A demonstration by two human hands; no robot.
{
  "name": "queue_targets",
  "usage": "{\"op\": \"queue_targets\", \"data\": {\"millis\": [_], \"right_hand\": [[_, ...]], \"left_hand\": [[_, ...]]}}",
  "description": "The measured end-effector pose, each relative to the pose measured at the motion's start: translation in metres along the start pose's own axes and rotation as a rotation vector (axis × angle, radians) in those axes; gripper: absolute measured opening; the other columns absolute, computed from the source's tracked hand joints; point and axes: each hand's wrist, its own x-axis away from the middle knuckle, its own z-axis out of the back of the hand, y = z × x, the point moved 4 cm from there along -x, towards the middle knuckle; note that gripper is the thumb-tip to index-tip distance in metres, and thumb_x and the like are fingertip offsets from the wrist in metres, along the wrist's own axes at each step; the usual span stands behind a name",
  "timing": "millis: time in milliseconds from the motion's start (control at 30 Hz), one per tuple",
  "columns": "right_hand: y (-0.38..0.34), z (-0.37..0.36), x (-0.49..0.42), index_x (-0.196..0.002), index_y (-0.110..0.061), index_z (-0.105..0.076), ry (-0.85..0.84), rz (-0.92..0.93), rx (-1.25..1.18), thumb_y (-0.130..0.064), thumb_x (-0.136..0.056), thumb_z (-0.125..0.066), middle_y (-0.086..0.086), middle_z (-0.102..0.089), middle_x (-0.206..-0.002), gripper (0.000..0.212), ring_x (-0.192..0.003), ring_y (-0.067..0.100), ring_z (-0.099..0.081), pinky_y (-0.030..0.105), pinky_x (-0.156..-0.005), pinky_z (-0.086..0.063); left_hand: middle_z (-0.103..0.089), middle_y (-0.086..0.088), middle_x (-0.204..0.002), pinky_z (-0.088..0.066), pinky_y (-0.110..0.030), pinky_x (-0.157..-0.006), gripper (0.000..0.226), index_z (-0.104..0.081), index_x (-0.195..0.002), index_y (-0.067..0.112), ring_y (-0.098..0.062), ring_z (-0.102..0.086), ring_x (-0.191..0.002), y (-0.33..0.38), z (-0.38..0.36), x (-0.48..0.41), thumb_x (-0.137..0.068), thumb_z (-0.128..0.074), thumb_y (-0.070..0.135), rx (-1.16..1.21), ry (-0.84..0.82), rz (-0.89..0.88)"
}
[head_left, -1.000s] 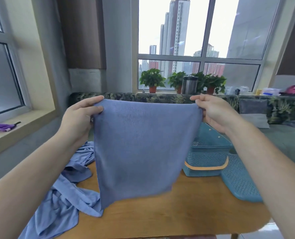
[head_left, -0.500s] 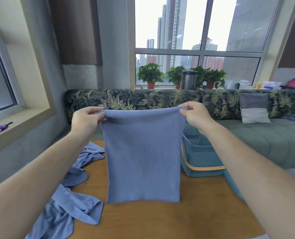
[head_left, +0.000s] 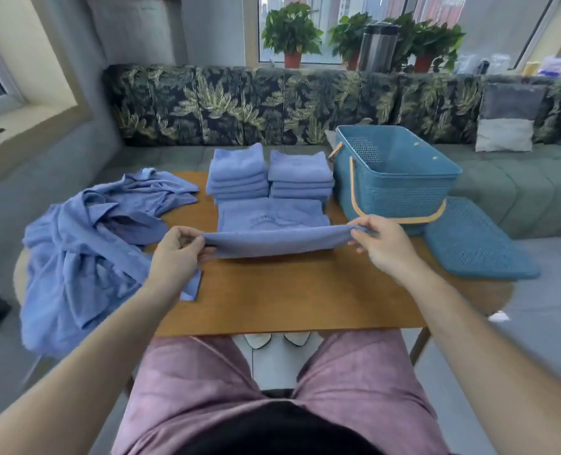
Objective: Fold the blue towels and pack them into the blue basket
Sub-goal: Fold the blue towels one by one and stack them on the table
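Head view, the only one I've got: left hand (head_left: 177,254) pinches the left end of the towel (head_left: 272,246) between thumb and curled fingers, and right hand (head_left: 381,244) pinches the right end the same way. The near edge is lifted and stretched taut between them. The far part lies flat on the table (head_left: 289,290), touching the two folded stacks (head_left: 238,172) (head_left: 300,174). Handling guess: light, limp, grippy pile, no stiffness, so it sags wherever it's unsupported. Hold it by corners or the folded edge and keep tension, or the fold skews. Not fragile. The basket (head_left: 397,198) sits just right of the stacks, open-topped, and nothing shows in the part of the interior I can see. Its orange handle (head_left: 400,220) hangs down the near side, close to my right hand, so a snag is possible. A perforated blue panel (head_left: 479,244), probably the lid, lies against the basket's right side and overhangs the table edge. The unfolded heap (head_left: 92,238) crowds the left of the table, with one corner under my left wrist. It could drag along.
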Motion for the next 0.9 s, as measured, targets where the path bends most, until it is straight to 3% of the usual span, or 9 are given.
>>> {"op": "queue_targets", "data": {"millis": [100, 300, 400, 467, 567, 667, 800, 833, 900], "right_hand": [[0.044, -0.022, 0.025, -0.09, -0.025, -0.065, -0.042, -0.069, 0.044, -0.007, -0.099, -0.058, 0.0, -0.069, -0.083, 0.021, -0.065, 0.003, -0.065, 0.019, -0.065, -0.051], [0.073, -0.033, 0.032, -0.1, -0.023, -0.07, -0.087, -0.071, 0.138, -0.017, -0.1, -0.057, -0.007, -0.07, -0.096, 0.014, -0.091, 0.013, -0.063, 0.026, -0.076, -0.043], [0.077, -0.032, 0.033, -0.1, -0.025, -0.069, -0.074, -0.069, 0.137, -0.017, -0.101, -0.055, -0.007, -0.07, -0.098, 0.016, -0.094, 0.013, -0.063, 0.026, -0.077, -0.041], [0.081, -0.032, 0.034, -0.098, -0.026, -0.068, -0.081, -0.076, 0.127, -0.017, -0.101, -0.054, -0.008, -0.069, -0.097, 0.017, -0.094, 0.014, -0.064, 0.027, -0.079, -0.043], [0.082, -0.029, 0.037, -0.088, -0.026, -0.069, -0.112, -0.127, 0.097, -0.022, -0.101, -0.056, -0.006, -0.071, -0.093, 0.019, -0.091, 0.012, -0.064, 0.031, -0.081, -0.046], [0.073, -0.022, 0.041, -0.064, -0.015, -0.069, -0.107, -0.163, 0.065, -0.032, -0.099, -0.057, 0.001, -0.071, -0.073, 0.041, -0.078, 0.013, -0.065, 0.033, -0.078, -0.045], [0.047, -0.034, 0.03, -0.063, -0.008, -0.061, 0.021, 0.055, 0.276, -0.033, -0.094, -0.055, 0.002, -0.061, -0.061, 0.041, -0.067, 0.02, -0.058, 0.037, -0.062, -0.039], [0.037, -0.046, 0.025, -0.069, -0.012, -0.063, 0.032, 0.162, 0.351, -0.033, -0.092, -0.054, -0.002, -0.063, -0.067, 0.033, -0.073, 0.021, -0.058, 0.036, -0.063, -0.04], [0.022, -0.08, 0.012, -0.103, -0.021, -0.071, -0.05, 0.276, 0.528, -0.036, -0.092, -0.052, -0.003, -0.069, -0.108, 0.027, -0.109, 0.023, -0.059, 0.037, -0.089, -0.046]], "left_hand": [[-0.067, -0.019, -0.095, -0.059, -0.036, -0.075, 0.01, -0.059, -0.09, 0.013, -0.024, -0.071, -0.076, -0.051, -0.003, 0.017, -0.099, -0.059, 0.01, -0.111, -0.008, 0.06], [-0.068, -0.012, -0.08, -0.06, -0.038, -0.07, 0.011, -0.061, -0.093, 0.012, -0.022, -0.068, -0.062, -0.062, -0.002, 0.013, -0.099, -0.059, 0.021, -0.335, -0.004, 0.042], [-0.068, -0.012, -0.077, -0.053, -0.022, -0.053, 0.017, -0.061, -0.096, 0.01, -0.021, -0.063, -0.059, -0.059, -0.003, 0.013, -0.1, -0.057, 0.026, -0.41, 0.004, 0.045], [-0.066, -0.008, -0.076, -0.046, -0.021, -0.049, 0.02, -0.063, -0.095, 0.011, -0.018, -0.059, -0.059, -0.058, -0.002, 0.013, -0.099, -0.058, 0.029, -0.464, 0.012, 0.027], [-0.064, -0.002, -0.078, -0.043, -0.029, -0.06, 0.021, -0.066, -0.09, 0.014, -0.017, -0.058, -0.07, -0.055, 0.0, 0.011, -0.096, -0.06, 0.033, -0.48, 0.005, 0.006], [-0.057, -0.005, -0.061, -0.046, -0.039, -0.061, 0.035, -0.061, -0.074, 0.007, -0.023, -0.054, -0.062, -0.047, 0.001, 0.009, -0.091, -0.055, 0.038, -0.482, 0.003, 0.012], [-0.055, -0.01, -0.062, -0.043, -0.037, -0.055, 0.04, -0.05, -0.073, -0.001, -0.022, -0.049, -0.057, -0.032, -0.019, 0.005, -0.092, -0.048, 0.035, -0.636, 0.001, -0.125], [-0.057, -0.006, -0.065, -0.042, -0.035, -0.055, 0.035, -0.053, -0.075, 0.002, -0.019, -0.05, -0.059, -0.028, -0.032, 0.004, -0.093, -0.049, 0.031, -0.669, -0.024, -0.179], [-0.065, -0.001, -0.085, -0.046, -0.033, -0.069, 0.024, -0.063, -0.086, 0.011, -0.018, -0.061, -0.081, -0.024, -0.067, -0.002, -0.095, -0.051, 0.029, -0.741, -0.144, -0.306]]}}
